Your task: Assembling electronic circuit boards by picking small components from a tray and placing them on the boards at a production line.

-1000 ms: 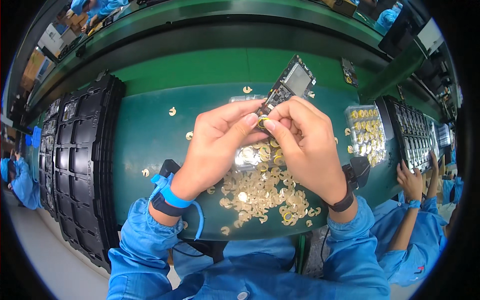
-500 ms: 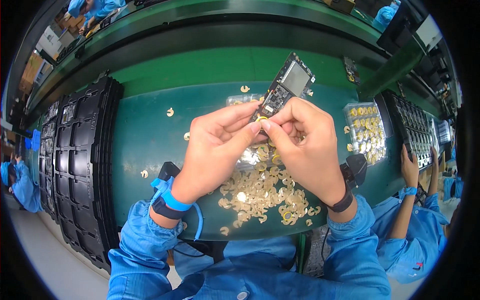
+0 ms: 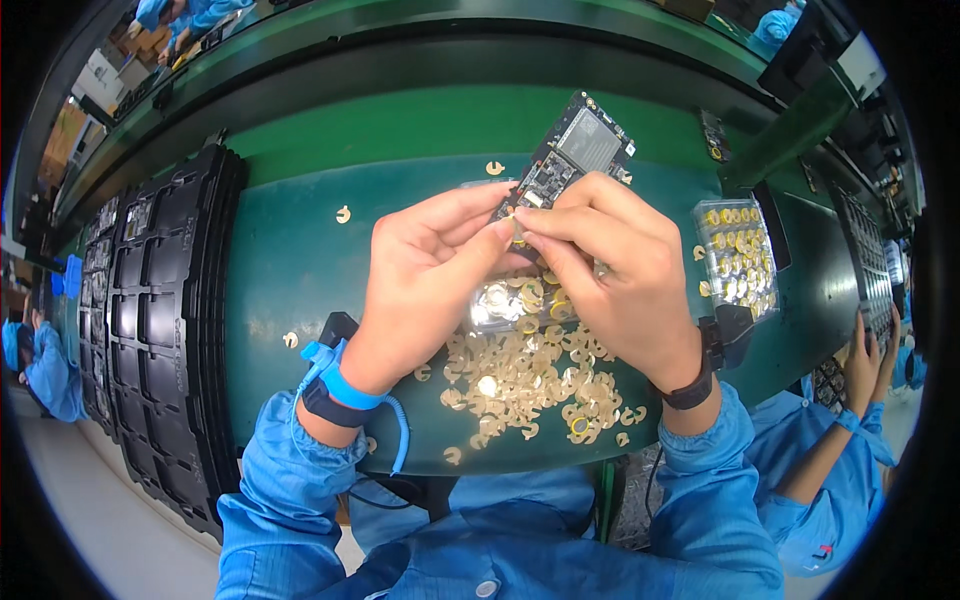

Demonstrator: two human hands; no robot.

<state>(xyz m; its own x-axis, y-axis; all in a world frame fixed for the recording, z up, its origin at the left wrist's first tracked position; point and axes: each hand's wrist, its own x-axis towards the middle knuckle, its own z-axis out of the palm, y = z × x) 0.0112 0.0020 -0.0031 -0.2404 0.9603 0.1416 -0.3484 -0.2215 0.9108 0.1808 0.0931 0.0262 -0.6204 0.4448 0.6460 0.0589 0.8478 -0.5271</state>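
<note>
Both hands meet above the middle of the bench, at the lower end of a black circuit board (image 3: 553,178) with a grey metal shield. My left hand (image 3: 432,268) grips that end between thumb and fingers. The right hand (image 3: 612,262) is closed in a pinch against it; whatever its fingertips hold is too small to make out. A small yellow-rimmed round part (image 3: 517,240) shows partly under the fingertips. Below my hands lies a heap of pale C-shaped pieces (image 3: 530,385), with a yellow ring (image 3: 580,427) among them. A clear plastic tray (image 3: 490,318) is partly hidden behind my hands.
A clear tray (image 3: 712,262) of yellow-rimmed coin cells stands at right. Stacked black trays (image 3: 160,320) line the left side. Loose C-shaped pieces dot the green bench (image 3: 290,240). At far right a co-worker's hands (image 3: 868,360) hold a black tray (image 3: 862,250). A blue coiled cord (image 3: 403,430) hangs from my left wrist.
The board has shifted slightly up and tilted a little. My right fingers have moved over its lower end, covering more of the yellow-rimmed part. The co-worker's hands and tray have moved right.
</note>
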